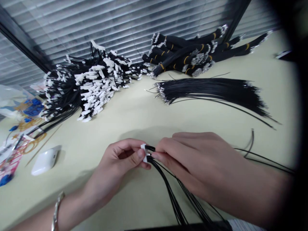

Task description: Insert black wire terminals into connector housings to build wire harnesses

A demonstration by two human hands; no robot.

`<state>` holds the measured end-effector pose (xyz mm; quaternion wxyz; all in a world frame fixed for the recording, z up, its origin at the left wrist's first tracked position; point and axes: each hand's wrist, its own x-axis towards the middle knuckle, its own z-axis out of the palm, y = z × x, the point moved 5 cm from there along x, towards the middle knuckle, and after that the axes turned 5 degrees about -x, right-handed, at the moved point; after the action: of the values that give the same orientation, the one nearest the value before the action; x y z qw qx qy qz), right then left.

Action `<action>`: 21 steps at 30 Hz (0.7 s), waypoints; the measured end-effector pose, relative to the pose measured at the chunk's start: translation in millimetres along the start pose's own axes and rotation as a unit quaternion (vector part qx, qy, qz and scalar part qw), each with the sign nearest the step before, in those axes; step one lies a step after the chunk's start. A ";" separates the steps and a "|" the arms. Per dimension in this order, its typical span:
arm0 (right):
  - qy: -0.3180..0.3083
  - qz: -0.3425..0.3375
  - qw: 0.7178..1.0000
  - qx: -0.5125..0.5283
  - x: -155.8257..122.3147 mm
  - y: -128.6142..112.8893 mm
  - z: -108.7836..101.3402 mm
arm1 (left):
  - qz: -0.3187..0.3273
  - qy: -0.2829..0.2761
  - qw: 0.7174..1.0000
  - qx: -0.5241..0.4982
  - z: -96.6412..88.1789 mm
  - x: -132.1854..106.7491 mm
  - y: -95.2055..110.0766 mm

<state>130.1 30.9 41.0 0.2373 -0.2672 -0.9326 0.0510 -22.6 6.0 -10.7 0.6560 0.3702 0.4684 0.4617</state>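
Note:
Between the thumb and fingers of my left hand (126, 155) is a small white plastic connector (144, 152). Several black wires (169, 189) run out of its right side and hang down toward the near table edge. My right hand (187, 157) pinches a black wire with a shiny metal end (149, 154) close against the connector. The fingertips of both hands almost meet there. How far that metal end sits in the connector cannot be made out.
Loose black wires (211, 91) lie in a flat pile beyond my right hand. Banded wire bundles (187, 53) stand behind it. Wires with white connectors (96, 86) heap at the back left. A white case (45, 161), a thin stick (43, 146) and rubber bands (31, 146) lie left.

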 end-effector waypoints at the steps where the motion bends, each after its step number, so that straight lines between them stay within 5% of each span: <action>1: -0.001 0.002 1.000 -0.003 0.0 0.1 0.4 | 0.001 0.000 1.000 0.003 0.0 0.2 0.0; 9: -0.044 -0.003 0.999 0.016 0.2 -7.3 5.2 | 0.030 -0.009 0.998 0.054 0.1 2.0 -1.2; 16: 0.004 -0.010 1.000 0.018 -0.5 -7.5 12.5 | 0.051 0.001 0.995 0.091 -0.4 2.1 -1.2; 21: -0.021 -0.009 0.998 0.064 3.8 -4.8 13.4 | 0.055 0.005 0.993 0.101 1.4 1.4 0.8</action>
<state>118.7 29.2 31.8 0.2346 -0.2424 -0.9345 0.1140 -21.2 7.5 -9.9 0.5866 0.4573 0.4951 0.4491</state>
